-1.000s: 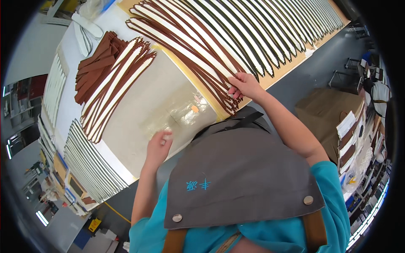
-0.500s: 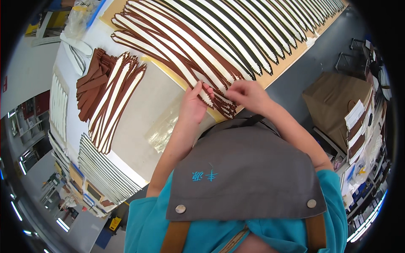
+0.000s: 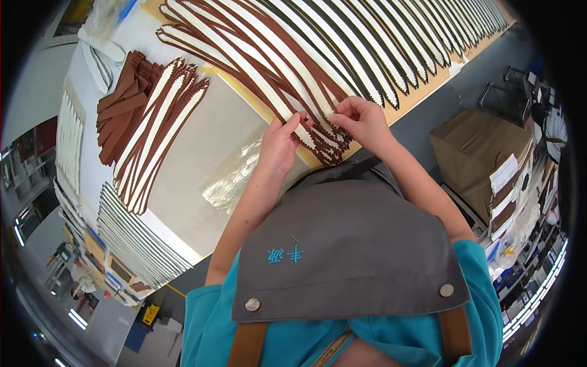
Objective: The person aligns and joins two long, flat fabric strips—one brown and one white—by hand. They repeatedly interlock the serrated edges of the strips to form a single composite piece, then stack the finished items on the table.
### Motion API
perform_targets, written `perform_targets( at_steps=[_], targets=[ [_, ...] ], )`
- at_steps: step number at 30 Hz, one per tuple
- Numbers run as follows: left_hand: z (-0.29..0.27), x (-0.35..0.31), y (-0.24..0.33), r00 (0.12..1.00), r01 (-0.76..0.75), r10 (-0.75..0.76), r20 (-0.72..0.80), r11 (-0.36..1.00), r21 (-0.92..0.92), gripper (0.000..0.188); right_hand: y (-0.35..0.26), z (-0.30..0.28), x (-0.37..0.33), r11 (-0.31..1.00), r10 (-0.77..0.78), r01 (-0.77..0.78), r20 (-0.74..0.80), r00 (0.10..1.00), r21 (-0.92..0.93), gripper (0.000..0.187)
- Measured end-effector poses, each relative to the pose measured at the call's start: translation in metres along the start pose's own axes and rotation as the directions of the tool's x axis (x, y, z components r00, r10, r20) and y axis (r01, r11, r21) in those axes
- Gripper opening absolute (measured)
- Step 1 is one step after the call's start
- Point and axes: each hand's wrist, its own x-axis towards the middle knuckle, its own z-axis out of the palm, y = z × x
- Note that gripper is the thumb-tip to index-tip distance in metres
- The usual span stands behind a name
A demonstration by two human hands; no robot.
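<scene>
A bundle of long brown strips [image 3: 244, 58], each with a white band down its middle and notched edges, lies on the table's near edge. My left hand [image 3: 280, 145] holds the near end of one strip between thumb and fingers. Just to its right, my right hand [image 3: 367, 125] is closed in a pinch on a strip of the same bundle. Its fingertips hide the exact spot they grip. Below both hands, the gathered notched ends [image 3: 330, 151] hang near my apron.
Black-edged white strips [image 3: 367, 49] lie in a long row beyond the bundle. To the left sit plain brown strips [image 3: 125, 107] and a second brown-and-white bundle [image 3: 160, 134]. A clear plastic sheet [image 3: 232, 177] lies near my left forearm. A brown covered box [image 3: 477, 156] stands at right.
My right hand has moved slightly away from me along the strips. My left hand keeps its hold on the strip end. The whole view has shifted a little.
</scene>
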Motion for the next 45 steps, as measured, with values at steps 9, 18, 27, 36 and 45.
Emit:
perform_targets(
  at_steps=[9, 18, 27, 36, 45],
  targets=[
    [0.016, -0.002, -0.003, 0.997, -0.078, 0.079, 0.019, 0.997, -0.017, 0.028, 0.003, 0.016, -0.005, 0.844, -0.183, 0.156, -0.003, 0.983, -0.514, 0.023],
    [0.015, 0.004, -0.007, 0.998, -0.051, 0.049, 0.033, 0.997, 0.06, 0.034, -0.012, 0.019, -0.011, 0.914, -0.192, 0.183, 0.012, 0.981, -0.363, 0.018],
    [0.011, 0.007, -0.009, 0.992, -0.061, 0.071, 0.102, 0.993, -0.101, 0.03, -0.03, 0.019, -0.021, 0.704, -0.594, 0.537, 0.03, 0.804, -0.464, 0.023],
    [0.006, 0.008, -0.008, 0.99, 0.019, 0.007, 0.142, 0.983, -0.18, 0.031, -0.024, 0.018, -0.021, 0.655, -0.647, 0.618, 0.099, 0.756, -0.434, 0.023],
    [0.008, 0.004, -0.002, 0.985, -0.03, 0.041, 0.168, 0.997, -0.071, 0.037, -0.013, 0.015, -0.023, 0.818, -0.513, 0.505, 0.048, 0.857, -0.275, 0.021]
  ],
)
